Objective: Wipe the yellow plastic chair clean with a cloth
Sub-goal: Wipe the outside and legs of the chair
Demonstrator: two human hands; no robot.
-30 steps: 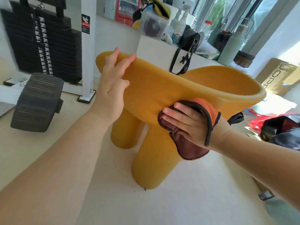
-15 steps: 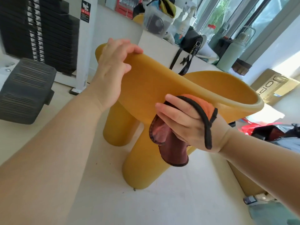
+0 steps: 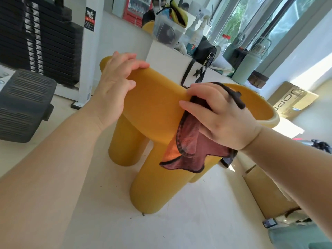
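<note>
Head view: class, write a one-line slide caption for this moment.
Left hand steadies the yellow chair by its rim while the right hand presses a cloth against its side.

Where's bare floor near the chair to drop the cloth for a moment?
Bare floor lies in front of the chair's nearest leg, and between the legs and the black footplate on the left. The right is crowded: cardboard, bags. The white ledge behind is cluttered with bottles.
</note>
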